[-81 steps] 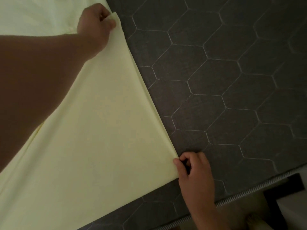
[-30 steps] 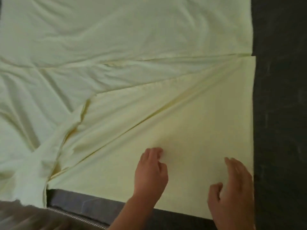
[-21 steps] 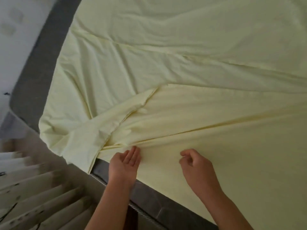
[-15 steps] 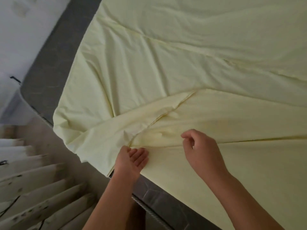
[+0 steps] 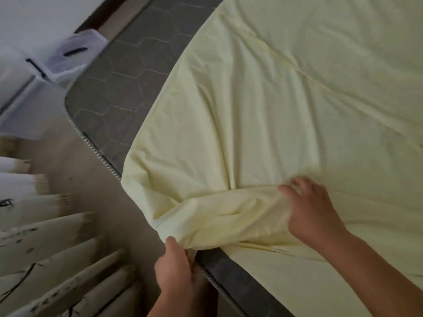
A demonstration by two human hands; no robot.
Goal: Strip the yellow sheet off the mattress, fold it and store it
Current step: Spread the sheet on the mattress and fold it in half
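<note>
Pinching sheet (image 5: 263, 106) corner | L hand (image 5: 175, 268) | R hand (image 5: 313, 211) bunching fold

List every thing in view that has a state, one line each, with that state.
yellow sheet: off the mattress corner, lying loose and wrinkled on top, near part bunched.
mattress: grey quilted top bare at the left corner.
left hand: grips the sheet's hanging corner at the mattress edge.
right hand: blurred, fingers curled into the bunched fold.
plastic bin: lid on, blurred.
</note>
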